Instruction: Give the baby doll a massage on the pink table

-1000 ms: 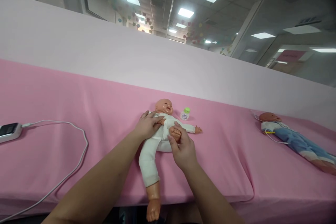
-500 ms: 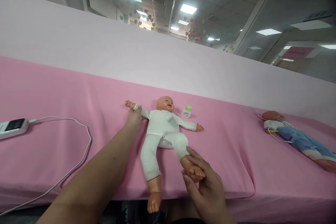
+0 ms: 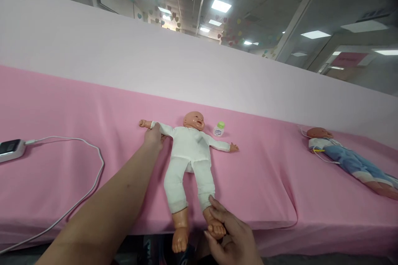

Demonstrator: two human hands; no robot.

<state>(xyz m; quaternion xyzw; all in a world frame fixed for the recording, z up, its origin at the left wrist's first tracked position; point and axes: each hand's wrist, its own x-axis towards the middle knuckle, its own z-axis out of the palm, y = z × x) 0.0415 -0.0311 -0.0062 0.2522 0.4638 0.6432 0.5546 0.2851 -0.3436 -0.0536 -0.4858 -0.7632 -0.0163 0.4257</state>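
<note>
A baby doll [image 3: 192, 145] with a white cloth body lies on its back on the pink-covered table [image 3: 248, 182], its feet at the front edge. My left hand [image 3: 154, 136] is closed around the sleeve of the doll's outstretched arm on the left side. Down at the front edge, my right hand [image 3: 234, 236] grips the doll's foot on the right side, thumb below and fingers along the ankle. The doll's other leg hangs straight with its foot over the edge. A small bottle with a green cap [image 3: 219, 129] stands beside the doll's head.
Another doll in blue trousers [image 3: 351, 159] lies at the right, with a thin tube on it. At the left are a white device with a dark screen [image 3: 11, 149] and its white cable [image 3: 99, 165]. A pale wall panel [image 3: 155, 66] runs along the back.
My right hand has brought the doll's bent leg down and straightened it beside the other leg. My left hand has drawn the arm slightly outward to the left.
</note>
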